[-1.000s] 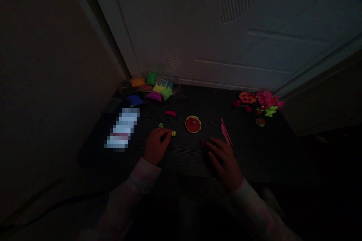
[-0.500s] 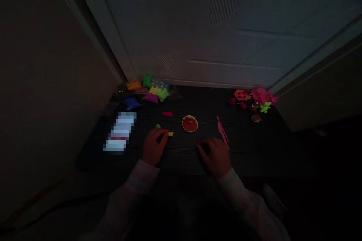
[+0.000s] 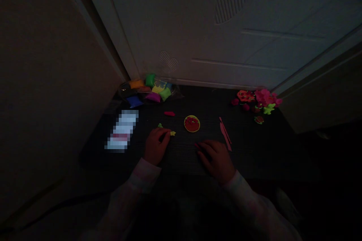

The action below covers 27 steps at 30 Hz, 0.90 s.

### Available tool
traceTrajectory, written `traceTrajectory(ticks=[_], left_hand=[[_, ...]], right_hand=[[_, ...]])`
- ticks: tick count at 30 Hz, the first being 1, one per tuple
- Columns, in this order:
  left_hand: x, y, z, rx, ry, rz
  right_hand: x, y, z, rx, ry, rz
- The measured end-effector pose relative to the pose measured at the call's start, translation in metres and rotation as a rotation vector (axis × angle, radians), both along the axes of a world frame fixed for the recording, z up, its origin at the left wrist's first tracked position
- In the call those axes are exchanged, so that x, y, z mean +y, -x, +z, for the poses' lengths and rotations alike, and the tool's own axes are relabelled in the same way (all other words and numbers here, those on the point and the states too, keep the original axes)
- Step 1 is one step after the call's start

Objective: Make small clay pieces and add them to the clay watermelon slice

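Observation:
My left hand point(image 3: 156, 147) rests on the dark table, thumb and forefinger closed at a small yellow piece of modelling clay point(image 3: 172, 133). A green bit point(image 3: 160, 125) shows just beyond its knuckles. To the right, my right hand point(image 3: 218, 159) is low over the table, fingers curled with a small pink piece of clay point(image 3: 197, 145) at the forefinger and thumb tips. Between and beyond the hands lies a round disc point(image 3: 192, 126), red with a yellow rim and red bits on top. A red clay piece point(image 3: 169, 113) lies further back. The picture is very dark.
Pink modelling tools point(image 3: 225, 134) lie right of my right hand. A clear bag of coloured clay packs point(image 3: 153, 97) sits at the back left, a bright blurred-out phone-like screen point(image 3: 122, 131) at left. Finished-looking clay shapes point(image 3: 264, 98) cluster back right. A white door point(image 3: 181, 19) stands behind.
The whole view has shifted slightly. The pink piece at my right fingertips has turned from upright to slanting, and the right fingers have stretched a little. My left hand stays by the yellow piece.

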<state>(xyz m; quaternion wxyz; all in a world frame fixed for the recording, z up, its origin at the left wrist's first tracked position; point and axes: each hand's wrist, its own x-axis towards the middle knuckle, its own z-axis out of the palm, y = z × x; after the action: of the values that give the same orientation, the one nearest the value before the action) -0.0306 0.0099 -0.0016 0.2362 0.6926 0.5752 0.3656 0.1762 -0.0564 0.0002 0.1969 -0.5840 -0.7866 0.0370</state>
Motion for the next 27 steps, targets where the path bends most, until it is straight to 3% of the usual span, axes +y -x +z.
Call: traceTrajectory(ticks=[4,15,27], left_hand=[[0.0,0.0,0.001,0.01,0.007,-0.007],[0.001,0.001,-0.005,-0.001,-0.041,-0.004],[0.001,0.001,-0.007,-0.014,-0.03,-0.004]], right_hand=[[-0.004,-0.001,0.005,-0.115,0.017,0.072],[-0.007,-0.004,0.006,-0.303,0.093,0.104],[-0.01,-0.011,0.004,-0.23,0.085,0.15]])
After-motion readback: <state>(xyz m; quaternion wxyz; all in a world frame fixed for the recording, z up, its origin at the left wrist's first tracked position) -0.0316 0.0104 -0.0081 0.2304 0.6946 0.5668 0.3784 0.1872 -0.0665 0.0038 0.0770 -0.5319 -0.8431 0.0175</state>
